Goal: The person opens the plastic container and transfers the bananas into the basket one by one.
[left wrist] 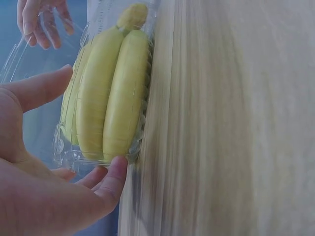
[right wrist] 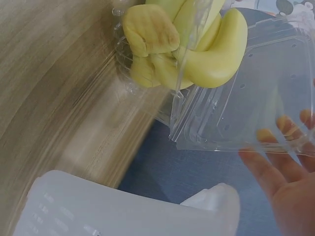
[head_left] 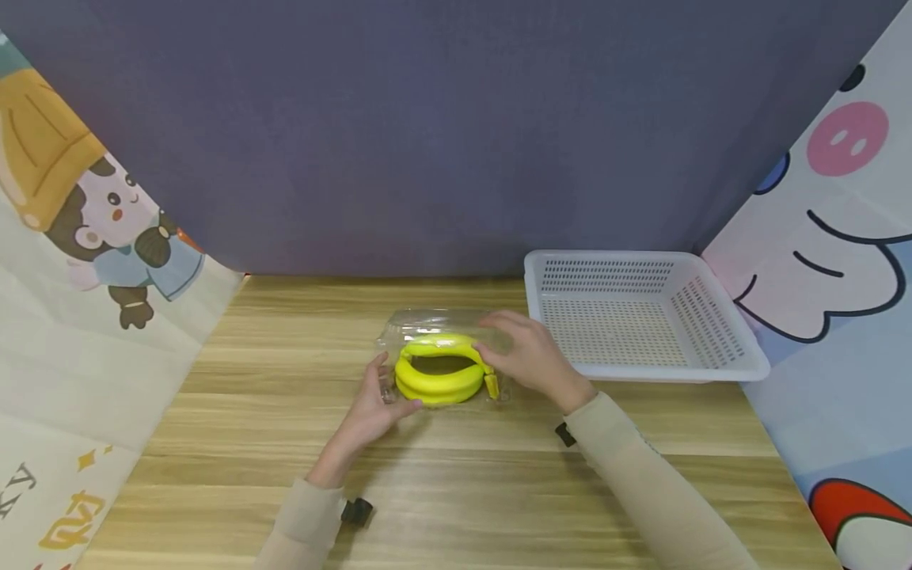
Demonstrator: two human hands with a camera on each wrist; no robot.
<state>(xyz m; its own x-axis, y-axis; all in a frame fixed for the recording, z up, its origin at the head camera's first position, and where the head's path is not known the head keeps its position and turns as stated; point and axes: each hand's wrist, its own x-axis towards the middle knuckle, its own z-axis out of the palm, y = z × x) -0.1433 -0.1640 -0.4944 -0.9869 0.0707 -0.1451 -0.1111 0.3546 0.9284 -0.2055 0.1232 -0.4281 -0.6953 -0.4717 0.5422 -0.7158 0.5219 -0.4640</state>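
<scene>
A clear plastic clamshell box (head_left: 388, 344) stands on the table with its lid (right wrist: 266, 88) raised. Inside its base lies a bunch of yellow bananas (head_left: 438, 388), stem end toward the right. My left hand (head_left: 374, 412) holds the box's left end, thumb at the front corner and fingers along the side. In the left wrist view, fingertips (left wrist: 118, 169) touch the box's lower end beside the bananas (left wrist: 115, 93). My right hand (head_left: 530, 352) grips the lid at its right edge; in the right wrist view its fingers (right wrist: 266, 172) show partly through the clear plastic.
A white perforated basket (head_left: 644, 372) stands at the back right of the wooden table (head_left: 499, 491), close to my right hand. A dark blue-grey cloth (head_left: 456, 142) hangs behind the table. Printed cloths with cartoon figures (head_left: 121, 206) border both sides.
</scene>
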